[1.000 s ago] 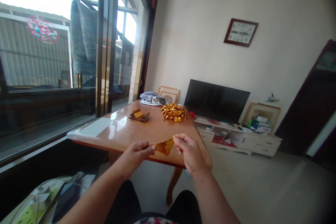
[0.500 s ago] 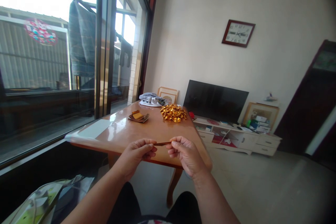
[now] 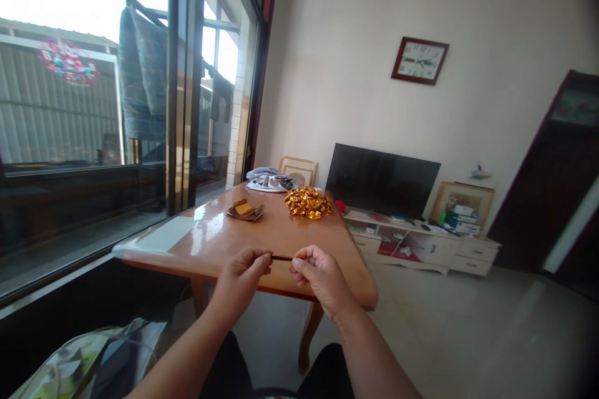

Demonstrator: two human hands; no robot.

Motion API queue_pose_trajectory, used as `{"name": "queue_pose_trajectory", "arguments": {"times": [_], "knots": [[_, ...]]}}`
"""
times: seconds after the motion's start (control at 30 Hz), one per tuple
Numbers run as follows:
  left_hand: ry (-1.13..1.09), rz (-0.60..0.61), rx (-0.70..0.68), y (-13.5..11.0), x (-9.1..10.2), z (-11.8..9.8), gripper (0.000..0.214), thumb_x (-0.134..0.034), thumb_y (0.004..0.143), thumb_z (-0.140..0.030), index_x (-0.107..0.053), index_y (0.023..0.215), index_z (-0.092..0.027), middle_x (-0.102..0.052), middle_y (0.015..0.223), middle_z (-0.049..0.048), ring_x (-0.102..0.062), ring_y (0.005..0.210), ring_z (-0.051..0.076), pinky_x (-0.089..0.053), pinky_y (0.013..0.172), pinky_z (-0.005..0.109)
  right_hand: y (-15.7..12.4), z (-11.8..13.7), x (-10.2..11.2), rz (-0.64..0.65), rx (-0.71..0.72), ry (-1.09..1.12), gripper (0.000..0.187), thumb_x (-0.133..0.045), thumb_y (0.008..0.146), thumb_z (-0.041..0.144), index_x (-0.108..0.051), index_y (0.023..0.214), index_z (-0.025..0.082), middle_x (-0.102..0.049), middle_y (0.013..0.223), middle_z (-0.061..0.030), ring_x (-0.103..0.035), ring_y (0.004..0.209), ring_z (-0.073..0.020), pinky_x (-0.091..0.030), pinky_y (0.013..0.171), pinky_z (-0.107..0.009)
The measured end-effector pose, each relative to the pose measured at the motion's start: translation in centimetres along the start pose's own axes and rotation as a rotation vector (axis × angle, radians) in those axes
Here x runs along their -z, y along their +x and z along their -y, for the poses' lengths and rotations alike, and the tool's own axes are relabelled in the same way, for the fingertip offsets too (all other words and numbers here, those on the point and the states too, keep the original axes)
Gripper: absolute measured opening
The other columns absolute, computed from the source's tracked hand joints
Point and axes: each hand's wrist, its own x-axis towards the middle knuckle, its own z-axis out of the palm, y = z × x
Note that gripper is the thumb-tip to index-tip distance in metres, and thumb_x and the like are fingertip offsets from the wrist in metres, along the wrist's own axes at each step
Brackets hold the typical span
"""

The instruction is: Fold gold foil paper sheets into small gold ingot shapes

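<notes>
Left hand (image 3: pixel 241 269) and right hand (image 3: pixel 322 274) faced each other a little apart, each pinched firmly on one end of a narrow dark strip (image 3: pixel 282 257). I had the strip bridging the gap between them, nearly level and seen edge-on, its middle uncovered; from my view I could not tell how it was folded. On my feed both hands showed against the near edge of the worktop (image 3: pixel 276 234). Beyond them, to the left of the strip, I saw a stack of gold-brown sheets (image 3: pixel 246 210) on the worktop. Across a gap to the right of that stack lay a heap of shiny gold pieces (image 3: pixel 309 202), also well apart from the hands. Folded cloth (image 3: pixel 269 181) sat behind both, at the far end. Farther out I made out a television (image 3: pixel 381 181) on a white cabinet (image 3: pixel 433 249), and a clock (image 3: pixel 420 60) on the wall above.
</notes>
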Motion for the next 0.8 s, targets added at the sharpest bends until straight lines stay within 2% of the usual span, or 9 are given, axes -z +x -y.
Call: {"name": "queue_pose_trajectory", "arguments": {"times": [0.23, 0.37, 0.5, 0.67, 0.8], "knots": [[0.240, -0.092, -0.227, 0.0, -0.2, 1.1, 0.023, -0.064, 0.089, -0.039, -0.072, 0.089, -0.018, -0.069, 0.077, 0.0031, -0.063, 0.075, 0.019, -0.047, 0.070, 0.027, 0.5, -0.9, -0.9, -0.074, 0.005, -0.038, 0.021, -0.071, 0.077, 0.030, -0.058, 0.088, 0.018, -0.061, 0.067, 0.0030, -0.054, 0.059, -0.0106, -0.042, 0.055, -0.022], [0.400, -0.103, -0.337, -0.1, -0.2, 1.6, 0.022, -0.058, 0.094, -0.037, -0.070, 0.095, -0.019, -0.071, 0.084, 0.0036, -0.065, 0.077, 0.018, -0.048, 0.073, 0.028, 0.9, -1.6, -0.9, -0.123, 0.008, -0.057, 0.018, -0.064, 0.076, 0.024, -0.058, 0.092, 0.017, -0.064, 0.071, 0.0015, -0.056, 0.060, -0.0107, -0.042, 0.056, -0.021], [0.449, -0.108, -0.421, -0.1, -0.3, 2.2, 0.019, -0.057, 0.095, -0.033, -0.069, 0.099, -0.020, -0.073, 0.092, 0.0042, -0.067, 0.084, 0.018, -0.049, 0.079, 0.028, 1.2, -2.0, -0.8, -0.147, -0.020, -0.056, 0.020, -0.056, 0.079, 0.025, -0.059, 0.097, 0.017, -0.067, 0.073, -0.0014, -0.059, 0.061, -0.0114, -0.043, 0.056, -0.021], [0.422, -0.097, -0.414, 0.2, -0.5, 2.8, 0.021, -0.059, 0.094, -0.033, -0.069, 0.105, -0.020, -0.074, 0.096, 0.0048, -0.068, 0.085, 0.018, -0.051, 0.080, 0.029, 1.4, -2.4, -0.7, -0.167, -0.028, -0.102, 0.028, -0.051, 0.081, 0.026, -0.064, 0.104, 0.015, -0.069, 0.075, -0.0039, -0.061, 0.062, -0.0130, -0.046, 0.057, -0.022], [0.339, -0.099, -0.329, 0.4, -0.8, 3.3, 0.026, -0.064, 0.089, -0.035, -0.069, 0.107, -0.018, -0.073, 0.092, 0.0052, -0.067, 0.080, 0.018, -0.051, 0.076, 0.030, 1.7, -3.2, -0.5, -0.189, 0.065, -0.162, 0.030, -0.052, 0.084, 0.028, -0.067, 0.106, 0.014, -0.071, 0.081, -0.0065, -0.065, 0.068, -0.0158, -0.048, 0.059, -0.024]]}}
